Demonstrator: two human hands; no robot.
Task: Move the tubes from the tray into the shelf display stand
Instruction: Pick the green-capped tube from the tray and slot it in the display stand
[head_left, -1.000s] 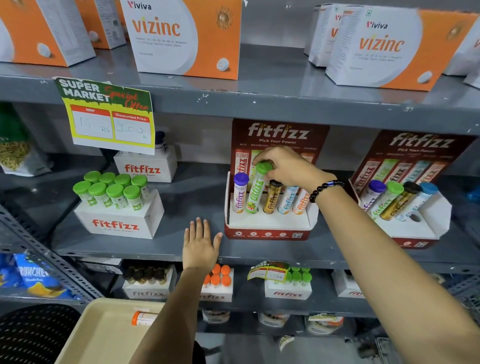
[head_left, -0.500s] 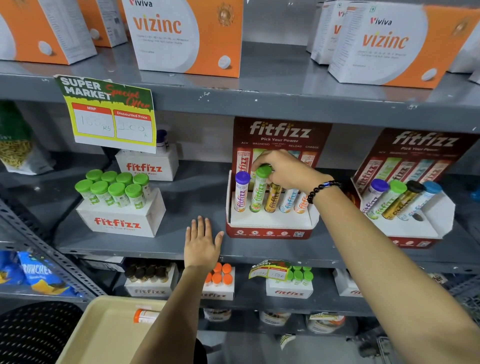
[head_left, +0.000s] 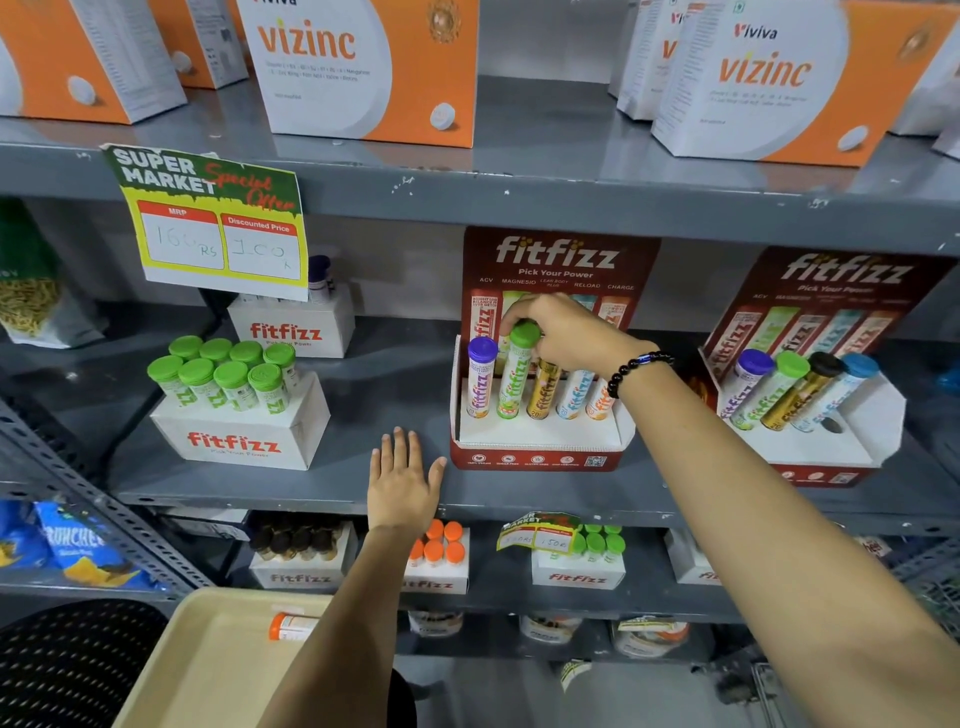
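A red and white fitfizz display stand (head_left: 537, 452) sits on the middle shelf and holds several upright tubes. My right hand (head_left: 563, 332) grips the cap of the green-capped tube (head_left: 514, 379), second slot from the left, next to a purple-capped tube (head_left: 480, 379). My left hand (head_left: 402, 483) lies flat and open on the shelf's front edge, left of the stand. Below, a beige tray (head_left: 208, 670) holds one orange-capped tube (head_left: 291, 626), partly hidden by my left forearm.
A second fitfizz stand (head_left: 852, 441) with tubes and one free hole stands to the right. A white box of green-capped tubes (head_left: 239, 415) stands on the left. Vizinc boxes (head_left: 363, 67) fill the upper shelf. A price sign (head_left: 213, 223) hangs from its edge.
My right hand has pushed the green-capped tube a little further down into its slot. The left hand has stayed flat on the shelf.
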